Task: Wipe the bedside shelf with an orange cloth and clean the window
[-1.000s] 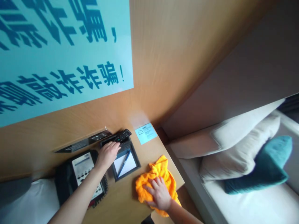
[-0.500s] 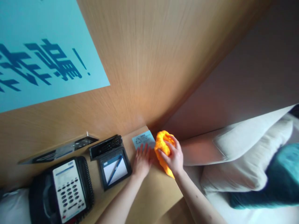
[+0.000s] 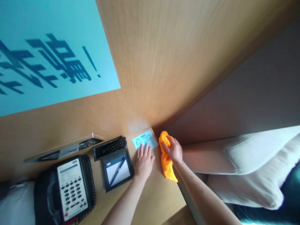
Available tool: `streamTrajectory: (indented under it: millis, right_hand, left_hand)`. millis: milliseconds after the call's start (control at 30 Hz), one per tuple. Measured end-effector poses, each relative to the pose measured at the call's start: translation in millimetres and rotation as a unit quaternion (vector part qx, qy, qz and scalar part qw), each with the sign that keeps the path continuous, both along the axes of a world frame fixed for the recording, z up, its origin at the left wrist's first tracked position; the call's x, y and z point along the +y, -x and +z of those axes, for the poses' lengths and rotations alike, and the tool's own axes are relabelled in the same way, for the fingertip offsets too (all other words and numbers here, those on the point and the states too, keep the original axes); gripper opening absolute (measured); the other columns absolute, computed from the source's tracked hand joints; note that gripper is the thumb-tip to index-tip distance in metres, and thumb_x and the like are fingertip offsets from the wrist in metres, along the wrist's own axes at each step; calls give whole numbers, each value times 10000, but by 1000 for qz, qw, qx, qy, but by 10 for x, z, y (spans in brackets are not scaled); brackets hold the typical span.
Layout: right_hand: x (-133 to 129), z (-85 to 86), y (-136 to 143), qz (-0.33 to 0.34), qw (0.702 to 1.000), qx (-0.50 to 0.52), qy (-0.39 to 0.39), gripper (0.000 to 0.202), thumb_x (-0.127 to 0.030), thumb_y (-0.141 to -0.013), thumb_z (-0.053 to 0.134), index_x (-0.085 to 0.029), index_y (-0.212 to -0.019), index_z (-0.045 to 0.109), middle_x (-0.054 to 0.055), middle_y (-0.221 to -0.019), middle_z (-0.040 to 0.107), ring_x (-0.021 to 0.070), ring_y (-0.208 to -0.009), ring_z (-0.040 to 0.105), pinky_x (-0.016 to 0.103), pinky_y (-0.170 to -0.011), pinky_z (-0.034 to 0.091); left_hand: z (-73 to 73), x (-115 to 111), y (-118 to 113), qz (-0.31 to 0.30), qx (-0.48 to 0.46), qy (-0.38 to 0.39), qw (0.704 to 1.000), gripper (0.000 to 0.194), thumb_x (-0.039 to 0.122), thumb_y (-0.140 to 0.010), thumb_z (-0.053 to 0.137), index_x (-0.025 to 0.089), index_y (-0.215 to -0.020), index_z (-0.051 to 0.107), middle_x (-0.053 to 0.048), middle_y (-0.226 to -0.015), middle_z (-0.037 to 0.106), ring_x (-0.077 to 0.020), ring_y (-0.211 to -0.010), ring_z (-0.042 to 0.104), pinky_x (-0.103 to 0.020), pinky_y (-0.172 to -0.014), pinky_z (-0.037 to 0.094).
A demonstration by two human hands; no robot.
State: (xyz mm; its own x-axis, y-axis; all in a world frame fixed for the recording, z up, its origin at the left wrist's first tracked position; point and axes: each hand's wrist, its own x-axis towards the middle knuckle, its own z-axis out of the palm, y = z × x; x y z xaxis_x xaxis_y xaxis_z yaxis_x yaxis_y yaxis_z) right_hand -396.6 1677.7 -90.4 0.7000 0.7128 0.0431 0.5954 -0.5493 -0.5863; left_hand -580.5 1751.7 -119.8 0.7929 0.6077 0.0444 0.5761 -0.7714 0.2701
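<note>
While the right hand presses the orange cloth against the far right corner of the worktop, its fingers curled around the bunched top of the fabric, the nearest risk looks to be the small blue card lying just beside it: a sideways wipe could catch the card's edge and push it off the corner or crumple it. The left hand rests flat, fingers spread wide and holding nothing, with the fingertips touching the card's near edge (which may be pinning it in place, though I cannot be sure how firmly). The cloth's lower end hangs close to the worktop's right edge, so a loose grip could let it slip down toward the bed. Further left, well apart from both hands, sit a notepad tray with a pen, a remote control behind it, and a black telephone; a broad sweep leftward could knock the tray. Both forearms reach forward from the lower frame, the right one angled in from the bed side, wrist bent slightly down onto the cloth.
</note>
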Motion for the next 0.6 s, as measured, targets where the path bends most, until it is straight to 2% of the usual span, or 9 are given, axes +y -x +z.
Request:
streamTrajectory:
  millis: [67, 133, 233, 300, 367, 400, 467, 533, 600]
  right_hand:
    - [-450, 94, 114, -5, 999, 1, -32, 526, -536, -848, 598, -169, -1223, 628, 122, -1195, 637, 258, -1054, 624, 370, -915, 523]
    - [-808, 98, 332, 48, 998, -23, -19, 537, -547, -841, 609, -223, -1269, 611, 112, -1310, 590, 282, -1179, 572, 410, -980, 505]
    - [-1082, -84, 719, 160, 983, -66, 63, 572, -579, -838, 596, -318, -1347, 569, 69, -1469, 490, 372, -1357, 420, 560, -1050, 438]
    - [-1167, -267, 970, 156, 978, -90, 103, 570, -590, -844, 575, -362, -1366, 554, 46, -1494, 472, 407, -1393, 374, 612, -1033, 429]
    - [-1293, -442, 1235, 105, 982, -114, 110, 576, -574, -854, 565, -387, -1397, 518, 48, -1472, 500, 415, -1375, 407, 631, -1012, 439]
    - [-1394, -520, 1384, 93, 982, -125, 103, 609, -572, -850, 571, -404, -1427, 474, 52, -1453, 522, 419, -1345, 447, 639, -993, 451]
    - [-1676, -648, 1726, 116, 981, -139, 73, 717, -580, -825, 597, -451, -1485, 347, 58, -1383, 587, 430, -1240, 550, 650, -923, 495]
    - [-2012, -717, 2088, 172, 975, -127, 65, 760, -541, -817, 619, -507, -1489, 266, 36, -1288, 656, 413, -1122, 633, 617, -848, 547]
    - [-2290, -690, 2386, 211, 970, -87, 89, 691, -431, -835, 621, -564, -1442, 320, -10, -1222, 692, 374, -1058, 672, 561, -828, 580]
  left_hand:
    - [-2, 217, -104, -8, -6, 11, 1000, 456, 301, -969, 486, 154, -1399, 521, -63, -1528, 369, -334, -1434, 273, -537, -1185, 305]
    - [-1, 314, -133, -37, -13, 16, 999, 478, 274, -942, 536, 162, -1407, 512, -60, -1530, 366, -343, -1433, 269, -545, -1186, 295]
    - [131, 312, -57, -63, -31, 12, 997, 469, 270, -921, 574, 114, -1363, 548, -108, -1492, 418, -352, -1409, 310, -521, -1166, 336]
    - [348, 301, 63, -65, -84, -22, 994, 359, 237, -936, 542, 97, -1257, 619, -126, -1419, 497, -315, -1371, 378, -467, -1151, 370]
    - [619, 341, 226, -32, -146, -95, 984, 320, 174, -935, 521, 125, -1234, 623, -120, -1386, 521, -288, -1314, 434, -458, -1125, 383]
    - [746, 388, 314, 8, -157, -131, 979, 357, 158, -922, 534, 142, -1273, 596, -123, -1404, 499, -300, -1293, 440, -480, -1103, 387]
    - [940, 531, 485, 101, -129, -168, 972, 470, 165, -881, 605, 155, -1346, 539, -157, -1398, 481, -351, -1234, 455, -521, -1016, 424]
    - [1030, 704, 628, 153, -76, -143, 975, 517, 187, -839, 673, 141, -1336, 540, -170, -1307, 528, -358, -1141, 492, -506, -933, 471]
    - [1042, 855, 738, 142, -53, -101, 983, 472, 218, -828, 702, 132, -1272, 567, -139, -1183, 577, -320, -1057, 521, -466, -899, 494]
